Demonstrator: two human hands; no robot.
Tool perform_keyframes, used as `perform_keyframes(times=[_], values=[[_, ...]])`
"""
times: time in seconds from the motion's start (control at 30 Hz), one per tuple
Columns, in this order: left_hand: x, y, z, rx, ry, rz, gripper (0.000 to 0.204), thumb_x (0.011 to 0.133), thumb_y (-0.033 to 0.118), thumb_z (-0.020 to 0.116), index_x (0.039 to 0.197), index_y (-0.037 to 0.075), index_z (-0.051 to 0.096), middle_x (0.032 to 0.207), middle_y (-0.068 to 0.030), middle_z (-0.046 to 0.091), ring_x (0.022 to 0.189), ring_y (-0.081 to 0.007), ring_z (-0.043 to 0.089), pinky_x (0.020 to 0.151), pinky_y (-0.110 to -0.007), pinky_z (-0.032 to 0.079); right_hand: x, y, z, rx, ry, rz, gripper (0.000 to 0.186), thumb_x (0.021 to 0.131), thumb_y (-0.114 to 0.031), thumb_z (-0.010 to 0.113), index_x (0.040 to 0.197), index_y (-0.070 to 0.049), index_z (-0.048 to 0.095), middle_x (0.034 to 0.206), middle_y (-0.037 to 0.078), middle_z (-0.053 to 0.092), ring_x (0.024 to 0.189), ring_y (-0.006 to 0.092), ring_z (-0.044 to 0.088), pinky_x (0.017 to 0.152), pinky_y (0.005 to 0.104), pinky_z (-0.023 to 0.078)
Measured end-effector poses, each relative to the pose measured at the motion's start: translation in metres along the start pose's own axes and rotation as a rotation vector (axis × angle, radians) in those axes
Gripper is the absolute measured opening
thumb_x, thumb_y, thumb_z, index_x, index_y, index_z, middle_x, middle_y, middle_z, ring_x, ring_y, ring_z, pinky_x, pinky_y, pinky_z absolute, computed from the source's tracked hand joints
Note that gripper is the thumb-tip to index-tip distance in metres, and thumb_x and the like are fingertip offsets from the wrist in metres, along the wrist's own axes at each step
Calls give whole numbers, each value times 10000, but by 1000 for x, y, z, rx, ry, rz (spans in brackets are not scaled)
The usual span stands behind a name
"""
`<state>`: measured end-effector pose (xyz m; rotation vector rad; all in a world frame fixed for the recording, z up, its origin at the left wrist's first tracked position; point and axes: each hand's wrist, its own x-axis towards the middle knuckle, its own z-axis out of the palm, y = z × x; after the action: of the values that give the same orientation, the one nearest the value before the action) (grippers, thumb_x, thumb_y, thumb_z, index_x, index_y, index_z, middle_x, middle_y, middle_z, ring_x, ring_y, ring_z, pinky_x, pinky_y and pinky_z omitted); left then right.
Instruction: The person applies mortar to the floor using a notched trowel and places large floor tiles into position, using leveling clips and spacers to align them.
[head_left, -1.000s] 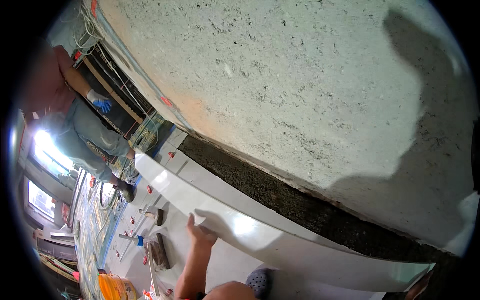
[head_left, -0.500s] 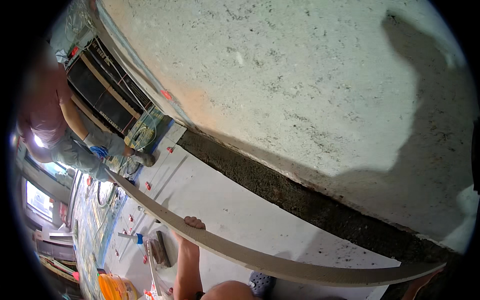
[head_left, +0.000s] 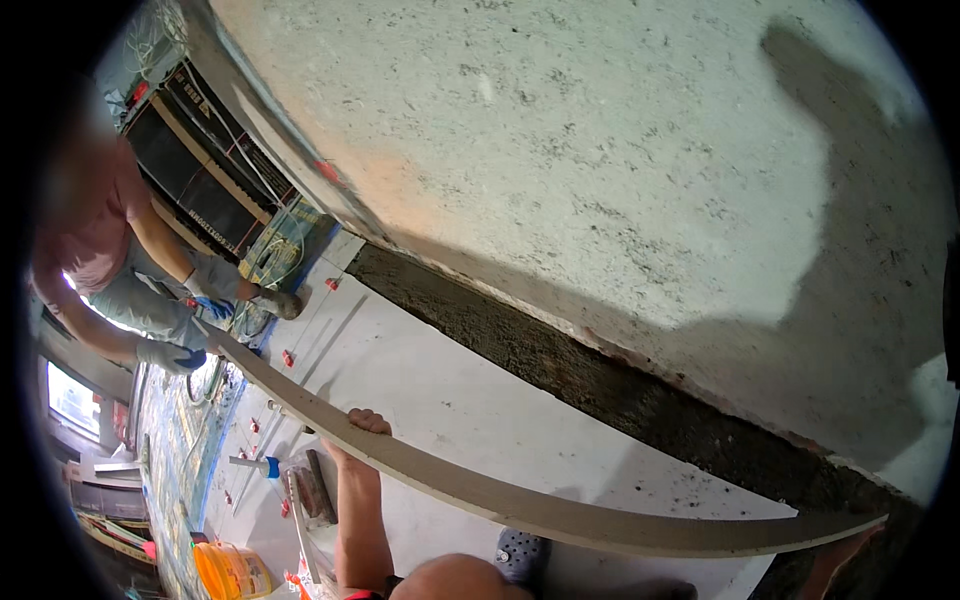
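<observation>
A long, narrow tile strip point(head_left: 600, 530), its upturned side coated grey-brown, runs diagonally across the lower view, bowed by the lens. My left hand point(head_left: 368, 422) is closed around its middle, fingers curled over the far edge. At the right end my right hand point(head_left: 840, 550), partly hidden under the strip, holds it. A co-worker point(head_left: 100, 230) stands by the left end, one gloved hand point(head_left: 170, 355) low beside it. Beyond the strip lie pale floor tiles point(head_left: 450, 400) and a dark bed of mortar point(head_left: 520, 350) along the wall's foot.
A rough pale wall point(head_left: 550, 150) fills the upper right. Red levelling clips point(head_left: 331, 284) sit on tile joints. A blue-headed tool point(head_left: 266, 466), an orange bucket point(head_left: 228, 572) and a covered floor point(head_left: 175, 470) are at left. A clog point(head_left: 520, 555) shows beneath the strip.
Since a second ago the strip turned from glossy white face to coated side, and its far end swung down-left. The co-worker bent forward, bringing gloved hands lower toward that end.
</observation>
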<state>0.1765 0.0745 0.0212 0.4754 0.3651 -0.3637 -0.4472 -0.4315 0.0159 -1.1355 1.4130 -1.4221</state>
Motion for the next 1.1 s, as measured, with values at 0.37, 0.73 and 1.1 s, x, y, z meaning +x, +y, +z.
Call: perform_keyframes(times=[0.37,0.73,1.1], values=[[20,44,-35,-58,-413,-381,200,914,261,433,809,98,486,773,-43,485,764,-175,463,707,-314,429,-44,-25,21,304,24,24,614,934,-576,230,1004,-59,553,838,106,569,763,254,542,749,385,453],[116,163,-14,168,-305,-48,216,881,187,470,933,-22,451,919,-131,477,787,-219,512,735,-323,471,-104,28,39,317,-244,131,642,861,-677,227,862,-76,456,798,76,510,816,205,489,850,379,378],[52,-27,-1,1818,-925,846,490,897,397,443,1214,23,465,1196,-131,480,1133,-280,441,1014,-389,317,-195,-5,140,-104,-1335,-586,478,799,-177,645,1182,-10,412,1165,182,454,1114,356,445,1016,479,317]])
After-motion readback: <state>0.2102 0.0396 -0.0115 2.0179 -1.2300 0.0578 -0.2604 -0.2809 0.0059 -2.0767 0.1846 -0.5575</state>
